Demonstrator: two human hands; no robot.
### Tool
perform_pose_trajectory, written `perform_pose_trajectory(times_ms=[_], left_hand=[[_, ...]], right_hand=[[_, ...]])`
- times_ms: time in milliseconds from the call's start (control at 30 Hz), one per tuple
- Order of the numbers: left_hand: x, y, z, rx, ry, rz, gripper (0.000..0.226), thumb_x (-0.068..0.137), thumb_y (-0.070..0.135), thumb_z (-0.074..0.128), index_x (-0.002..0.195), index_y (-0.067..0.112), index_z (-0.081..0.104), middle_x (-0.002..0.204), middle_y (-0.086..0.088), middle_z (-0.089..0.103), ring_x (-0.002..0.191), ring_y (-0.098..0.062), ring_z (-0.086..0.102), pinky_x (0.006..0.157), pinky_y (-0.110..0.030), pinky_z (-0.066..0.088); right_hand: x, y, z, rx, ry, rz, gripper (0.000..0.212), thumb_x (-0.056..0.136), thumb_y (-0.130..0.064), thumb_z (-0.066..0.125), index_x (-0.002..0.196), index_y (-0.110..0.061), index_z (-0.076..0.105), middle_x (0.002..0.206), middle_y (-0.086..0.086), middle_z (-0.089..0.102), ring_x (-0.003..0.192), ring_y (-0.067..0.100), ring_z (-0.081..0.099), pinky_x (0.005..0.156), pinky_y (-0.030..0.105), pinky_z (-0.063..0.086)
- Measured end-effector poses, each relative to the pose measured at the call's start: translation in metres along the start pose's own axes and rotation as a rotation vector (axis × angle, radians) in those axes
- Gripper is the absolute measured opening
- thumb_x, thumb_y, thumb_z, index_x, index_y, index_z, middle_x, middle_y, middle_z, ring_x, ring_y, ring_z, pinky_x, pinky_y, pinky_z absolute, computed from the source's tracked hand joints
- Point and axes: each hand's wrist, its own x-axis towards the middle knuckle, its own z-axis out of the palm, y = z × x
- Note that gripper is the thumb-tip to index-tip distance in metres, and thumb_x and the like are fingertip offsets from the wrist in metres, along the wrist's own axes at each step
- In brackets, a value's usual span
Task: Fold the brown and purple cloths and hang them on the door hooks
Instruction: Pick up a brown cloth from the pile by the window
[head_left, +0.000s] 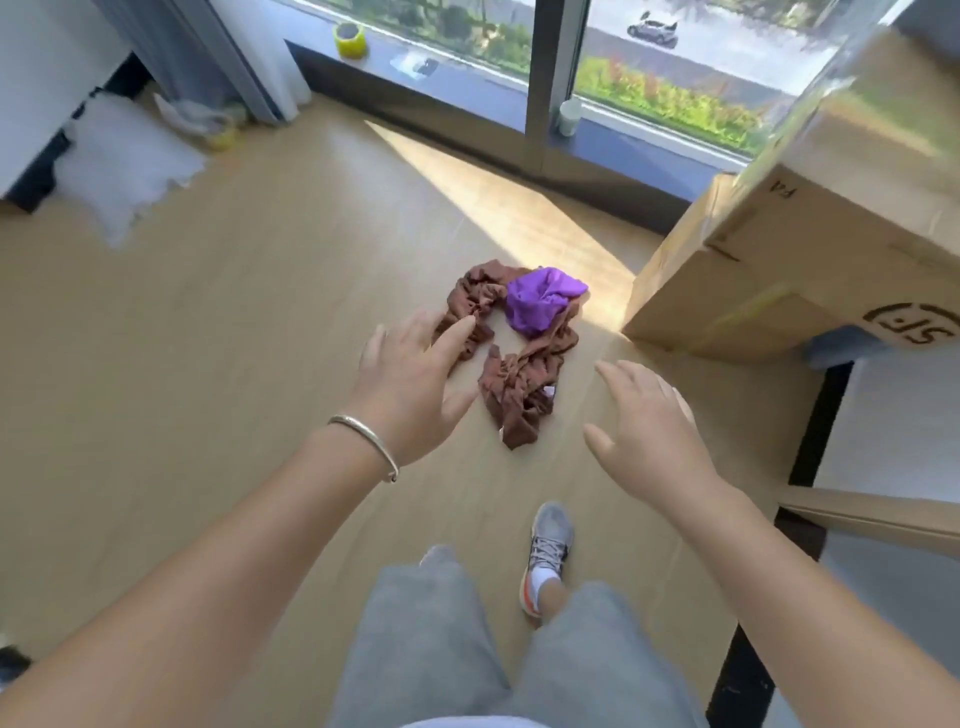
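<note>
A crumpled brown cloth (511, 384) lies in a loose ring on the wooden floor. On its far right part sits a bunched purple cloth (540, 301). My left hand (410, 384) reaches out above the floor with fingers spread, its fingertips over the brown cloth's left edge, holding nothing. My right hand (644, 426) hovers to the right of the brown cloth, fingers straight and empty. No door or hooks are in view.
Stacked cardboard boxes (810, 260) stand at the right, close to the cloths. A window and low sill (467, 93) run along the far side, with a yellow tape roll (350, 39) on it. White foam sheets (124, 166) lie at the left. My feet stand below the cloths.
</note>
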Motion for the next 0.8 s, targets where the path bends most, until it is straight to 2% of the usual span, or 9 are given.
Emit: perform_pose_trajectory(times_ms=[200, 300, 433, 533, 600, 700, 800], left_hand=[[0.052, -0.022, 0.138, -0.004, -0.163, -0.077, 0.071, 0.093, 0.047, 0.050, 0.153, 0.029, 0.016, 0.156, -0.005, 0.022, 0.145, -0.020, 0.015, 0.117, -0.042, 0.011], [0.075, -0.036, 0.208, 0.014, -0.248, -0.063, 0.071, 0.094, 0.044, 0.050, 0.153, 0.028, 0.014, 0.158, -0.006, 0.018, 0.146, -0.019, 0.013, 0.118, -0.040, 0.011], [0.103, -0.056, 0.297, 0.098, -0.297, 0.072, 0.072, 0.094, 0.039, 0.052, 0.153, 0.026, 0.015, 0.159, -0.009, 0.013, 0.147, -0.023, 0.008, 0.118, -0.041, 0.011], [0.128, -0.071, 0.369, 0.136, -0.290, 0.183, 0.069, 0.093, 0.031, 0.055, 0.153, 0.022, 0.022, 0.159, -0.011, 0.016, 0.147, -0.026, 0.010, 0.117, -0.042, 0.012], [0.144, -0.079, 0.411, 0.160, -0.311, 0.275, 0.065, 0.092, 0.024, 0.056, 0.150, 0.016, 0.028, 0.156, -0.013, 0.025, 0.145, -0.029, 0.019, 0.116, -0.042, 0.018], [0.165, -0.079, 0.487, 0.109, -0.341, 0.452, 0.056, 0.086, 0.008, 0.062, 0.139, 0.002, 0.046, 0.139, -0.019, 0.048, 0.130, -0.034, 0.044, 0.106, -0.043, 0.036], [0.179, -0.069, 0.561, 0.137, -0.414, 0.554, 0.050, 0.090, 0.005, 0.052, 0.139, 0.001, 0.044, 0.136, -0.016, 0.050, 0.127, -0.031, 0.045, 0.106, -0.041, 0.036]], right_hand=[[0.079, 0.058, 0.110, -0.026, -0.135, 0.014, 0.069, 0.088, -0.038, 0.060, 0.147, -0.016, 0.030, 0.149, 0.003, 0.035, 0.140, 0.021, 0.027, 0.115, 0.043, 0.022], [0.114, 0.082, 0.174, -0.007, -0.198, 0.048, 0.074, 0.088, -0.042, 0.059, 0.149, -0.014, 0.026, 0.152, 0.003, 0.032, 0.141, 0.022, 0.026, 0.115, 0.044, 0.023], [0.154, 0.108, 0.264, 0.005, -0.264, 0.075, 0.079, 0.087, -0.045, 0.060, 0.149, -0.013, 0.023, 0.151, 0.005, 0.031, 0.139, 0.025, 0.028, 0.113, 0.045, 0.025], [0.179, 0.127, 0.337, 0.011, -0.292, 0.075, 0.080, 0.085, -0.044, 0.062, 0.149, -0.016, 0.023, 0.151, 0.005, 0.031, 0.138, 0.025, 0.029, 0.113, 0.045, 0.026], [0.193, 0.141, 0.380, -0.001, -0.305, 0.058, 0.081, 0.084, -0.044, 0.064, 0.149, -0.017, 0.023, 0.151, 0.004, 0.031, 0.139, 0.025, 0.028, 0.114, 0.046, 0.025], [0.213, 0.170, 0.443, -0.037, -0.328, 0.042, 0.082, 0.084, -0.043, 0.063, 0.150, -0.019, 0.021, 0.153, 0.004, 0.027, 0.142, 0.024, 0.023, 0.116, 0.045, 0.021], [0.233, 0.198, 0.495, -0.065, -0.332, 0.023, 0.082, 0.084, -0.041, 0.065, 0.150, -0.020, 0.022, 0.153, 0.005, 0.027, 0.141, 0.024, 0.024, 0.116, 0.043, 0.021]])
